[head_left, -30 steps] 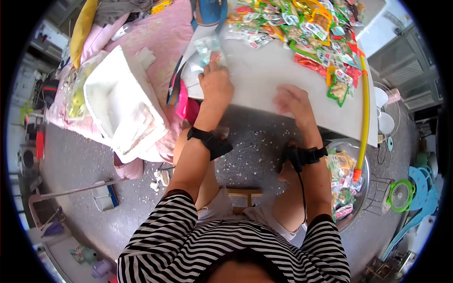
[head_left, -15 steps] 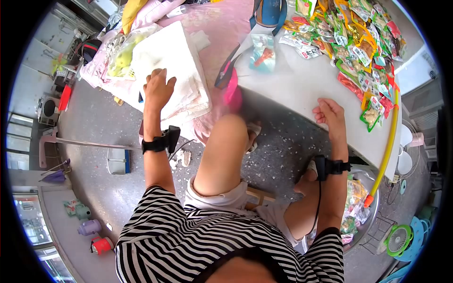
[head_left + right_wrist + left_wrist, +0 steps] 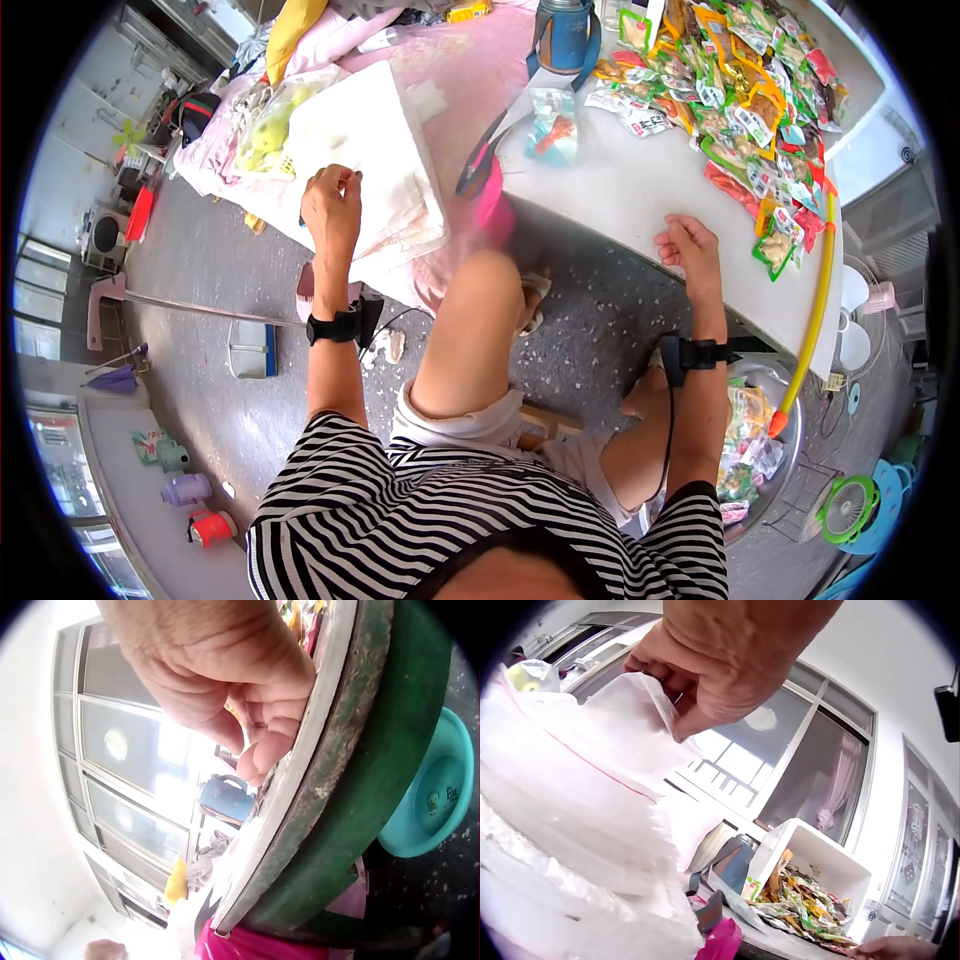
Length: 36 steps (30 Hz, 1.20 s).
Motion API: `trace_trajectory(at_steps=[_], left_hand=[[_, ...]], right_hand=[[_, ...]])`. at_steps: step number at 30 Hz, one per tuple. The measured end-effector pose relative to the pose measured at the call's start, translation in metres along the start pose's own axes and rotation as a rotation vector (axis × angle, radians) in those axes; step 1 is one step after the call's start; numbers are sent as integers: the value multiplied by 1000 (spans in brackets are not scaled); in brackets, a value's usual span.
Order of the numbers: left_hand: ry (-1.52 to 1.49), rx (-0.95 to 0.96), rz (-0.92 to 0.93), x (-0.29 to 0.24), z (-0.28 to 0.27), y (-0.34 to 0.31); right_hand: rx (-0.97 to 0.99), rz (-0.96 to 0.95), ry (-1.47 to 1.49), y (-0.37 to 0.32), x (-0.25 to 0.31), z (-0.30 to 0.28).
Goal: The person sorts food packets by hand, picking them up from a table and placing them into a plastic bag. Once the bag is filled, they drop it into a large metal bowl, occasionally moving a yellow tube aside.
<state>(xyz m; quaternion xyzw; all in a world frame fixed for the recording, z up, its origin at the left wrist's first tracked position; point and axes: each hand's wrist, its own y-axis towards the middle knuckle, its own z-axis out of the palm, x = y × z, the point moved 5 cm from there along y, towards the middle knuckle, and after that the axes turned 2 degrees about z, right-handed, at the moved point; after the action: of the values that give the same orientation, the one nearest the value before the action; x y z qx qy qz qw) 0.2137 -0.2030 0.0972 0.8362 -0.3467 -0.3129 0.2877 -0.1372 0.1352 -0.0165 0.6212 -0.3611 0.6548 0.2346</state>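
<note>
My left hand [image 3: 332, 210] is over a white stack [image 3: 385, 140] on the pink cloth at the left. In the left wrist view its thumb and fingers pinch the raised edge of a thin white sheet [image 3: 622, 712], which looks like plastic; a red line crosses the stack [image 3: 577, 761] below. My right hand [image 3: 690, 250] rests by the front edge of the white table [image 3: 620, 190], fingers loosely curled and holding nothing. A clear bluish packet [image 3: 552, 130] with something reddish inside lies on the table's left part.
Many colourful food packets [image 3: 745, 110] are heaped at the table's far right. A blue bottle bag [image 3: 562, 40] stands at the back. The yellow tube [image 3: 822, 270] runs along the right edge. Below is a metal basin [image 3: 785, 400] with more packets. Pink plastic [image 3: 492, 200] hangs at the table's left corner.
My left hand has left the clear packet on the table, moved left to the white stack and now pinches a sheet there. My right hand stays near the table edge. The view has turned left.
</note>
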Motion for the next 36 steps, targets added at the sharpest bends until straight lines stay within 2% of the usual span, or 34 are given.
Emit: trace_trajectory(at_steps=[4, 6, 8, 10, 13, 18, 21, 24, 25, 28, 30, 33, 35, 36], left_hand=[[-340, 4, 8, -101, 14, 14], [-538, 53, 81, -151, 48, 15], [-674, 196, 171, -204, 88, 8], [-598, 272, 383, -252, 123, -4], [-640, 352, 435, -294, 162, -33], [-695, 501, 435, -303, 191, -69], [-746, 480, 400, -292, 202, -78], [-791, 504, 248, -276, 211, -70], [-807, 466, 283, -275, 207, -69], [-752, 351, 220, -265, 204, -53], [-756, 354, 280, -269, 201, -55], [-786, 378, 350, -279, 198, -66], [-799, 353, 408, -283, 199, -71], [-777, 353, 377, -281, 201, -70]], right_hand=[[-4, 4, 19, -1, 4, 1], [-16, -9, 42, -6, 12, 5], [10, -21, 90, -14, 25, 6], [20, -42, 195, -14, 26, 3], [-21, -22, 244, -12, 22, -6], [-114, 38, 76, -3, 10, -16], [-126, 79, 22, -2, 8, -14], [-145, 72, 38, -6, 16, -11], [-141, 82, -2, -4, 14, -13], [-123, 64, -39, -3, 12, -16], [-113, -12, 43, -9, 21, -17], [-96, 95, 16, -6, 26, -3], [-63, 61, 70, -1, 16, 3], [-46, 45, 101, 1, 11, 5]])
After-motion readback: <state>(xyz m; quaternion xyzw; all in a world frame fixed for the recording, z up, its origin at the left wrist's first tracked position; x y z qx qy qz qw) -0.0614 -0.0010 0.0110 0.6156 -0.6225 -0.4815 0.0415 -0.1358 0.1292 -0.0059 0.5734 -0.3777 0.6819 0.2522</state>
